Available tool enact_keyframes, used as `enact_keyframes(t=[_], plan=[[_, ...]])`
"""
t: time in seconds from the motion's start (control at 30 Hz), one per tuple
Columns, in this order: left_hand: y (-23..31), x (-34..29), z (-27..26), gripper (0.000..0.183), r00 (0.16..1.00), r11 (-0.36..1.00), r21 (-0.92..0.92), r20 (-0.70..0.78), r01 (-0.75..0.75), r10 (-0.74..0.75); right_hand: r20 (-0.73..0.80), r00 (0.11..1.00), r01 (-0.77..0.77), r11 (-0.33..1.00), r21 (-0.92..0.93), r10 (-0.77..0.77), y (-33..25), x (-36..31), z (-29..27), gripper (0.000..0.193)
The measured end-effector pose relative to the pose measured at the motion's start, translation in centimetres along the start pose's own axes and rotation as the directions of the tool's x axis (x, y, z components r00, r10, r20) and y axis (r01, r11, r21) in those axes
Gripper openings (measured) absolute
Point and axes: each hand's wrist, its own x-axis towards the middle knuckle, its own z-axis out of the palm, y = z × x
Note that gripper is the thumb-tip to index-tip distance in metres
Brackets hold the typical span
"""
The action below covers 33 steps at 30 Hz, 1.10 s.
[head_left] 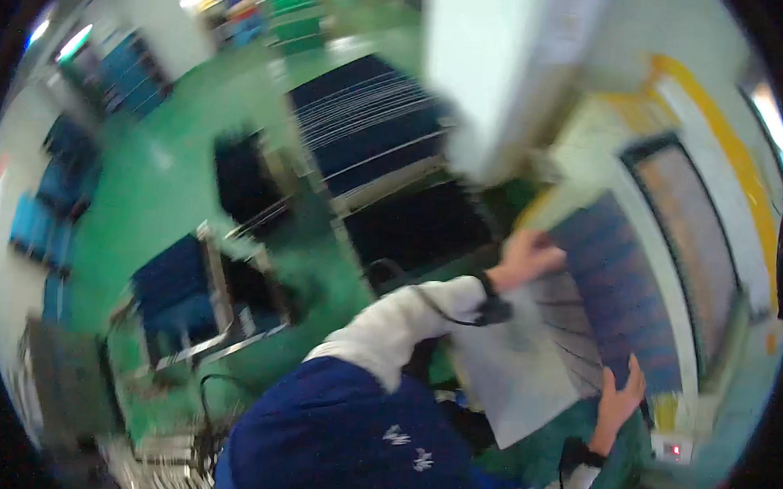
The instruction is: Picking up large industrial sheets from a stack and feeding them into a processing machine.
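A thin, dark blue-purple panel (617,289) with faint stripes lies tilted on the bench to my right. My left hand (526,259) is at its near upper edge, fingers bent and closed on that edge, though blur softens the grip. By the panel's lower corner is my right hand (619,399), thumb and fingers apart, close to or touching the edge. A pale flat sheet (517,372) extends from under the panel toward my body. Dark straps circle both my wrists.
Beyond the panel stands a dark-framed screen or window (684,240). A white pillar (491,74) rises ahead. Racks of dark panels (370,130) stand on the green floor (168,165), with a smaller rack (180,292) at left. A small box with a red light (673,449) sits near my right hand.
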Motion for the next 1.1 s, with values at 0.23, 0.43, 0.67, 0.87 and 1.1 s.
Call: enact_keyframes(t=[0.23,0.43,0.67,0.87,1.1], plan=[[-4.5,-6.9,-4.7,0.062,0.997,0.997,0.075,-0.067,-0.034,0.039,0.360,0.916,0.084,0.961,0.264,-0.179,-7.5,-3.3,4.6,0.031],[-3.8,-9.7,-6.7,0.066,1.000,1.000,0.021,-0.005,0.003,-0.003,0.393,0.912,0.076,0.990,0.121,-0.118,-6.6,-5.6,7.7,0.023],[-9.1,-12.0,-8.3,0.077,0.989,0.990,0.023,0.033,0.143,-0.143,0.396,0.917,-0.009,0.996,-0.092,0.046,-3.0,-1.3,5.7,0.023],[-16.3,-16.7,-12.1,0.061,0.824,0.822,0.400,0.229,0.406,-0.519,0.197,0.950,-0.237,0.971,-0.045,0.241,4.2,0.3,-1.8,0.036],[-21.0,-18.5,-12.6,0.049,0.820,0.784,0.565,0.302,0.257,-0.487,-0.079,0.940,-0.298,0.909,0.291,0.333,14.5,-4.3,-10.0,0.048]])
